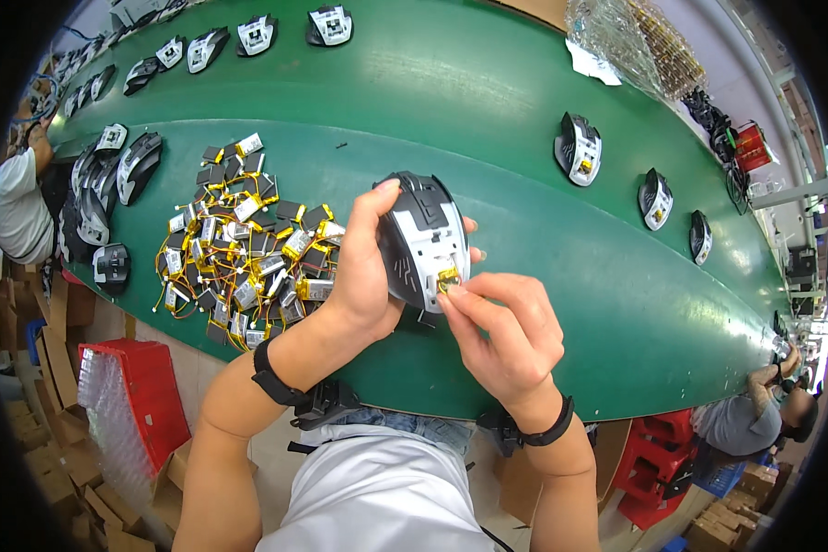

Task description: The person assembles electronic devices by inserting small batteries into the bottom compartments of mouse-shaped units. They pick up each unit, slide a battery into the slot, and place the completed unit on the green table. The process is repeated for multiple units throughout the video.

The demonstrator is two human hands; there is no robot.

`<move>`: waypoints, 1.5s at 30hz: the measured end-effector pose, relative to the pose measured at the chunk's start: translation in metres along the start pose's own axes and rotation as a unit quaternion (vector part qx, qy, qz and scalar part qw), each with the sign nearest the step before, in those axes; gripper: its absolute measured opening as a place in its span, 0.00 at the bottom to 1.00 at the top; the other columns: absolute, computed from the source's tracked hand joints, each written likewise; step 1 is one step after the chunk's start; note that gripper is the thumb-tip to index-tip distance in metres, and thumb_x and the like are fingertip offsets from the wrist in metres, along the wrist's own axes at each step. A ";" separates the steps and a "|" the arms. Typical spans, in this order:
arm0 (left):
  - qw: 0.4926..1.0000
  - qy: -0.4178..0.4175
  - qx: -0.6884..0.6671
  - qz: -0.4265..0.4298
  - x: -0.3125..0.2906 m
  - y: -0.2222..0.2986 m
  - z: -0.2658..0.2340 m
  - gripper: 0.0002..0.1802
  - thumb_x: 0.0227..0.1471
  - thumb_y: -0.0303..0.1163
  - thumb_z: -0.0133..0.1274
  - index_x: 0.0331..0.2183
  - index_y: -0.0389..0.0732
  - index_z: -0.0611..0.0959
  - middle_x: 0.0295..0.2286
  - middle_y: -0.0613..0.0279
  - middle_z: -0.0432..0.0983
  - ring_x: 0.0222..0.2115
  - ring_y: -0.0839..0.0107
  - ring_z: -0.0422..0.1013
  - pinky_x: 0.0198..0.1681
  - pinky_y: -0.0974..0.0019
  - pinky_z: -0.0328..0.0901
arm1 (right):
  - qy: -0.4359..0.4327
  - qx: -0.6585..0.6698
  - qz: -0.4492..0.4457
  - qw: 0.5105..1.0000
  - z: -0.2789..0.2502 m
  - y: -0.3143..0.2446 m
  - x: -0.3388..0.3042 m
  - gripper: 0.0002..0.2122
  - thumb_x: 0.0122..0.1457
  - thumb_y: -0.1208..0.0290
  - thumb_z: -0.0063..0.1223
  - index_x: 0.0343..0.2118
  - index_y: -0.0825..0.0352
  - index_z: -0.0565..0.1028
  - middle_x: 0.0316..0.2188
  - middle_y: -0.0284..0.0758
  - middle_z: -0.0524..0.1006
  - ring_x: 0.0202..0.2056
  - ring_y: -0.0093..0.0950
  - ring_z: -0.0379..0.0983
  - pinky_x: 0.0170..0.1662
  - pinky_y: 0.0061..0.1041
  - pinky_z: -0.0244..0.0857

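Observation:
My left hand grips a black and white mouse shell, held upside down above the green belt. My right hand pinches a small yellow battery at the shell's lower edge, thumb and forefinger on it. A pile of several small batteries with yellow wrap and thin wires lies on the belt just left of my left hand. Both wrists wear black straps.
More mouse shells lie along the belt: a cluster at the left, a row at the far back and three to the right. A red crate and cardboard boxes stand at lower left. Other people sit at far left and lower right.

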State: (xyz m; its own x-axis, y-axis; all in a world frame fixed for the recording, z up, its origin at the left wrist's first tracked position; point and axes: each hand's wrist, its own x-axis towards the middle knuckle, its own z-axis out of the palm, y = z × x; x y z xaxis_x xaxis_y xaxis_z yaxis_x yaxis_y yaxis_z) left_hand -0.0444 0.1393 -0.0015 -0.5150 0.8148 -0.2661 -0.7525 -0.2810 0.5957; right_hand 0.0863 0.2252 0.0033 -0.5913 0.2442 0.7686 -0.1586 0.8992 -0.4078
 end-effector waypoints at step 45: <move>0.974 -0.133 0.184 0.023 -0.014 0.072 0.047 0.29 0.57 0.52 0.42 0.48 0.36 0.75 0.41 0.38 0.77 0.36 0.48 0.78 0.39 0.53 0.75 | -0.340 0.014 0.197 0.919 -0.042 0.047 0.002 0.11 0.49 0.70 0.60 0.36 0.64 0.76 0.32 0.38 0.75 0.35 0.38 0.74 0.38 0.35 0.69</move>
State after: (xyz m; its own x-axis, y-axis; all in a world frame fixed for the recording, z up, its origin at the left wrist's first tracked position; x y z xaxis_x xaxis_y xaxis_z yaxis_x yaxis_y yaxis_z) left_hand -0.0720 0.1314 0.0804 -0.3830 0.9221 -0.0559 -0.5081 -0.1597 0.8464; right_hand 0.1106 0.2828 0.0065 -0.9635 0.2567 0.0758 0.1592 0.7772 -0.6087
